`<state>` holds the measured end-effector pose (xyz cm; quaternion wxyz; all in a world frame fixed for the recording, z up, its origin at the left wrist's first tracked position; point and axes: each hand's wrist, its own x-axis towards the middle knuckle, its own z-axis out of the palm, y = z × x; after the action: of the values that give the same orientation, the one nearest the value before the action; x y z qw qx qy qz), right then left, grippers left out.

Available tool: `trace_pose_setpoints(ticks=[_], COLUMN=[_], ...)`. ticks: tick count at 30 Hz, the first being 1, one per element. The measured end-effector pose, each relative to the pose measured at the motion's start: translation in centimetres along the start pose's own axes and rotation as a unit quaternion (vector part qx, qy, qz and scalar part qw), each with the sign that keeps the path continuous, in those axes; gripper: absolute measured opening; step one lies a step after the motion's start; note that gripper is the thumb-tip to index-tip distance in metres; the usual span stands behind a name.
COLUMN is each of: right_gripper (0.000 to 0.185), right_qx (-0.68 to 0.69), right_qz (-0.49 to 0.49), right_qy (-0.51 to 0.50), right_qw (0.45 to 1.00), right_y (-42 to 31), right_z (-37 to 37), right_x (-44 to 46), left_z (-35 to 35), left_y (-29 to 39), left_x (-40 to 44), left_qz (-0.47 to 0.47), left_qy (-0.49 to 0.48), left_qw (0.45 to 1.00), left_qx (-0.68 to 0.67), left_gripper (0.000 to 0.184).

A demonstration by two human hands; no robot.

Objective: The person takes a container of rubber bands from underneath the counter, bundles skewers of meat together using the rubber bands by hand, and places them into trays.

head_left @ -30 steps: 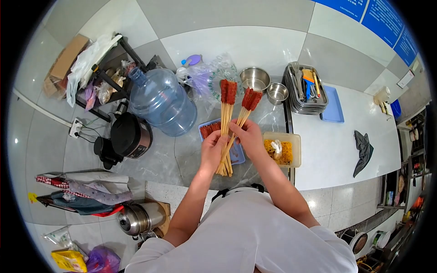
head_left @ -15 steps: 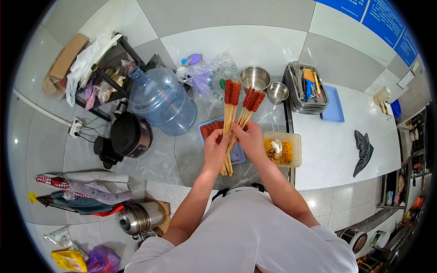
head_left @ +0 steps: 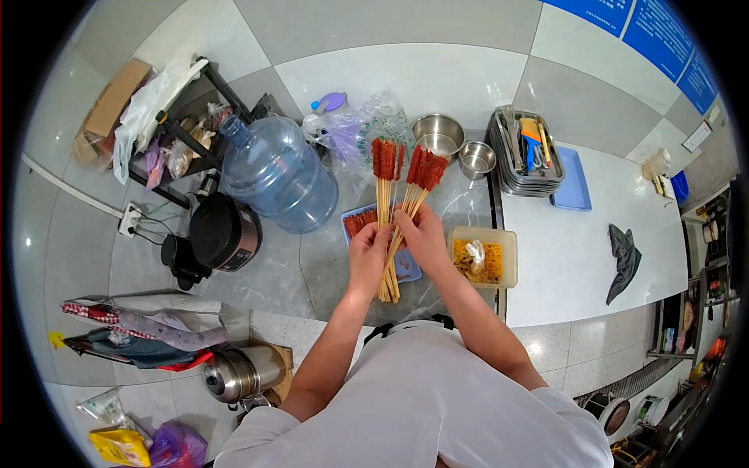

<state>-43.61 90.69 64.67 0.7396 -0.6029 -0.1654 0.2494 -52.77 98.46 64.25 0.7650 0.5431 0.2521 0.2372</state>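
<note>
My left hand is closed around a bunch of meat skewers, wooden sticks with red meat at their upper ends. In my right hand is a second bunch of meat skewers, fanned toward the right. The bare stick ends cross and point down toward my body. One skewer stands slightly apart between the bunches. Beneath my hands lies a blue tray with more red skewers in it, partly hidden. Just right of my right hand sits a plastic tub holding yellow shreds and a small clear bag.
Two steel bowls stand at the back, beside stacked metal trays with utensils. A large water bottle and a dark cooker occupy the left. On the white table are a blue tray and a dark cloth.
The left bunch has shifted left, and the right bunch looks fuller and more spread. A single skewer now stands separated between them. My hands stay in nearly the same place.
</note>
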Motion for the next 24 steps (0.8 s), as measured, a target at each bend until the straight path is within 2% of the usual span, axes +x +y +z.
trace_pose_setpoints(ticks=[24], right_gripper=[0.019], right_qx=[0.010], right_qz=[0.024], right_qy=[-0.030], right_qw=[0.999], right_y=[-0.47], right_z=[-0.43], right_x=[-0.35], left_z=[-0.48], left_y=[-0.65], left_x=[-0.16], left_qz=[0.016], left_qy=[-0.016], left_qw=[1.000], left_qx=[0.018], left_gripper=[0.018])
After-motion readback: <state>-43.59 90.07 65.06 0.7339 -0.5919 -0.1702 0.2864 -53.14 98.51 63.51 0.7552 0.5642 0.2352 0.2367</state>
